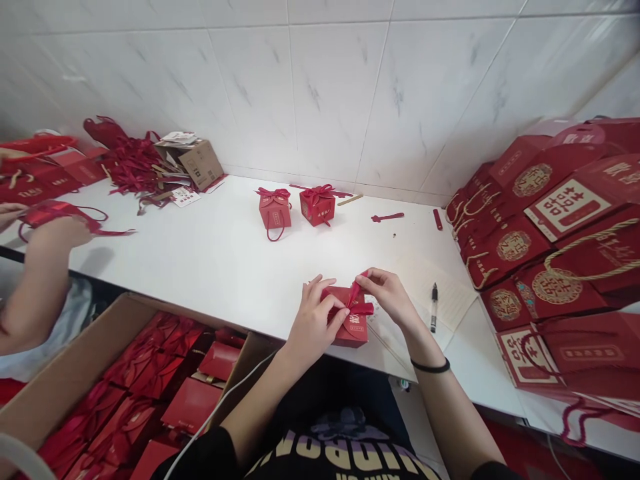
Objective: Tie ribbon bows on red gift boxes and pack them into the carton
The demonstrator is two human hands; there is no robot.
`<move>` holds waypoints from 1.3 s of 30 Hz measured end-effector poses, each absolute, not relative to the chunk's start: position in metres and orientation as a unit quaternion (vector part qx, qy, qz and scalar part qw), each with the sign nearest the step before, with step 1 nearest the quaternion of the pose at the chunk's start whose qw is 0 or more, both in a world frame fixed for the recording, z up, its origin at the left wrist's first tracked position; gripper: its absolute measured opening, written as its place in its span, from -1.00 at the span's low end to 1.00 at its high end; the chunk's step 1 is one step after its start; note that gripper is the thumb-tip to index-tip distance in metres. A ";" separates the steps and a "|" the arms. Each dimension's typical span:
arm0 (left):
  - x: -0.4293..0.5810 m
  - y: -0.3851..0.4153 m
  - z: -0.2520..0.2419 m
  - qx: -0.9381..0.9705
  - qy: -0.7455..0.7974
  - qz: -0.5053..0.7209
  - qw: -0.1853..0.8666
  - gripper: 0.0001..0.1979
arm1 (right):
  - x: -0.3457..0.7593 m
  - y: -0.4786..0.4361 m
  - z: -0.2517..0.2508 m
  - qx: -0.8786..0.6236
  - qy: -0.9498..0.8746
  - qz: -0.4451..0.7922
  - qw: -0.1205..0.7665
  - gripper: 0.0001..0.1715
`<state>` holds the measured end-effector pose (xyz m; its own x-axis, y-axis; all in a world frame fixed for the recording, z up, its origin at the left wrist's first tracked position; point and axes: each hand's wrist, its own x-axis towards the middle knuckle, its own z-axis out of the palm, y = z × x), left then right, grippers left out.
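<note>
A small red gift box [353, 328] sits at the near edge of the white table [220, 253]. My left hand [315, 319] is wrapped round its left side, thumb pressing the red ribbon [359, 301] on top. My right hand [387, 291] pinches the ribbon's upper end just above the box. Two finished red boxes with ribbon bows, one on the left [275, 210] and one on the right [317, 203], stand farther back on the table.
Stacks of red gift bags [550, 247] fill the right side. A pen [434, 307] lies on a paper sheet. A cardboard carton [75, 373] of flat red boxes stands at lower left. Another person's arm [37, 280] works at the left, near a heap of ribbons [133, 167].
</note>
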<state>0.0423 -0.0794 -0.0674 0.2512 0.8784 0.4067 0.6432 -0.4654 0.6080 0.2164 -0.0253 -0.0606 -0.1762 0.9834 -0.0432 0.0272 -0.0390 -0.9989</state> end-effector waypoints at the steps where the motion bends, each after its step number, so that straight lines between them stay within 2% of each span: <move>1: 0.043 -0.079 -0.068 0.775 0.492 0.364 0.158 -0.90 | 0.217 -0.024 -0.061 -0.471 -0.542 0.547 0.430 -0.51; 4: 0.043 -0.079 -0.069 0.777 0.491 0.366 0.146 -0.92 | 0.217 -0.020 -0.064 -0.491 -0.564 0.522 0.410 -0.56; 9: 0.046 -0.079 -0.069 0.770 0.493 0.380 0.139 -0.97 | 0.217 -0.014 -0.067 -0.555 -0.633 0.408 0.353 -0.77; 11: 0.047 -0.080 -0.070 0.762 0.497 0.391 0.138 -0.97 | 0.215 -0.012 -0.064 -0.577 -0.630 0.370 0.367 -0.88; 15: 0.049 -0.081 -0.074 0.741 0.514 0.414 0.120 -0.89 | 0.202 -0.013 -0.049 -0.529 -0.690 0.294 0.397 -0.89; 18: 0.052 -0.082 -0.079 0.702 0.539 0.451 0.121 -0.73 | 0.190 -0.017 -0.037 -0.441 -0.778 0.315 0.317 -0.92; 21: 0.055 -0.082 -0.084 0.657 0.568 0.474 0.145 -0.60 | 0.181 -0.018 -0.032 -0.420 -0.802 0.353 0.235 -0.94; 26: 0.056 -0.081 -0.089 0.613 0.588 0.488 0.199 -0.47 | 0.179 -0.016 -0.035 -0.448 -0.760 0.418 0.215 -0.93; 28: 0.055 -0.081 -0.091 0.610 0.587 0.486 0.217 -0.45 | 0.179 -0.015 -0.035 -0.450 -0.741 0.446 0.223 -0.86; 30: 0.055 -0.080 -0.091 0.612 0.585 0.482 0.226 -0.46 | 0.181 -0.015 -0.034 -0.454 -0.732 0.453 0.229 -0.80; 33: 0.054 -0.080 -0.088 0.621 0.583 0.475 0.222 -0.54 | 0.182 -0.014 -0.035 -0.456 -0.733 0.448 0.230 -0.80; 39: 0.052 -0.083 -0.077 0.684 0.559 0.429 0.189 -0.94 | 0.182 -0.011 -0.042 -0.463 -0.715 0.463 0.247 -0.84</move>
<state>0.0517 -0.0834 -0.0770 0.0077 0.9269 0.3752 0.6021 -0.3039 0.7383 0.1823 -0.0106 -0.0423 -0.4495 0.8901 -0.0754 0.4333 0.1435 -0.8898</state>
